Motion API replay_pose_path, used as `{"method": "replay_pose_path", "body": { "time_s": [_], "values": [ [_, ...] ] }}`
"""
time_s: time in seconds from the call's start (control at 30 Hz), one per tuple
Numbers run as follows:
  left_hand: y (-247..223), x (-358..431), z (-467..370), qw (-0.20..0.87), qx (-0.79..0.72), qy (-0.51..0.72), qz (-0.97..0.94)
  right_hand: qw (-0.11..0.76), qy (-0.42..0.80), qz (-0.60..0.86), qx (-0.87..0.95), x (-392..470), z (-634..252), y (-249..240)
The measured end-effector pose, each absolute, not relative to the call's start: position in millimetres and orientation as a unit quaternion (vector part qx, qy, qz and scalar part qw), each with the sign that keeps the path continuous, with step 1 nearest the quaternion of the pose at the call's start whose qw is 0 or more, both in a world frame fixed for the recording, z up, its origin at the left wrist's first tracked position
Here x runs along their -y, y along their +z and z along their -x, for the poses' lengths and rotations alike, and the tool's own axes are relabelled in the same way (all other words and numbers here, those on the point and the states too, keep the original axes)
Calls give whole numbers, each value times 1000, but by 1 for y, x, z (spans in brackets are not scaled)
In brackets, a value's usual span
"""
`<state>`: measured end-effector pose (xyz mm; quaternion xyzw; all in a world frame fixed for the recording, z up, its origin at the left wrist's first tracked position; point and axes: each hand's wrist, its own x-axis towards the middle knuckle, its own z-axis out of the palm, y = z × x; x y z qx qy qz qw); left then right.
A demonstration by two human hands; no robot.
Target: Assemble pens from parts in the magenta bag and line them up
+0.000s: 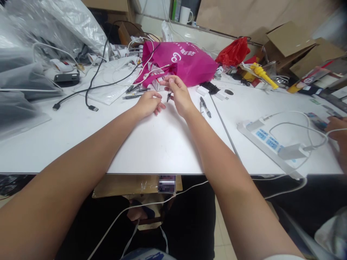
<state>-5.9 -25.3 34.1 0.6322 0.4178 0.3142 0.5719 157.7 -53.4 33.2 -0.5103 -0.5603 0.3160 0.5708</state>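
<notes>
Fingers of the right hand (180, 94) pinch lightly on a slim, dark pen-like piece (169, 96), just in front of the magenta bag (189, 66). Beside it I have the left hand (148, 103) half open, loosely curled and free. Loose pens (132, 96) lie before the bag's left end, two more pens (205, 107) (one darker, I notice) before its right; the power strip (271, 143) sits well right of it.

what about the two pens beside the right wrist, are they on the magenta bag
No, both pens lie on the white tabletop.
</notes>
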Motion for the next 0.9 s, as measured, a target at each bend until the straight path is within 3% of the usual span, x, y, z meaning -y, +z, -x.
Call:
{"method": "replay_pose_path", "body": {
  "time_s": [0.07, 0.23, 0.27, 0.53, 0.9],
  "values": [
    [30, 15, 12, 505, -419, 337, -675, 579, 327, 508, 548, 52, -158, 32],
    [15, -41, 60, 181, -432, 519, -715, 603, 340, 524, 496, 49, -160, 28],
    [12, -51, 70, 160, -440, 516, -718, 607, 340, 528, 487, 49, -160, 28],
    [-5, -68, 81, 184, -409, 401, -799, 604, 347, 542, 469, 47, -156, 28],
    [-3, -64, 71, 277, -415, 391, -773, 591, 361, 533, 486, 46, -156, 21]
  ]
}}
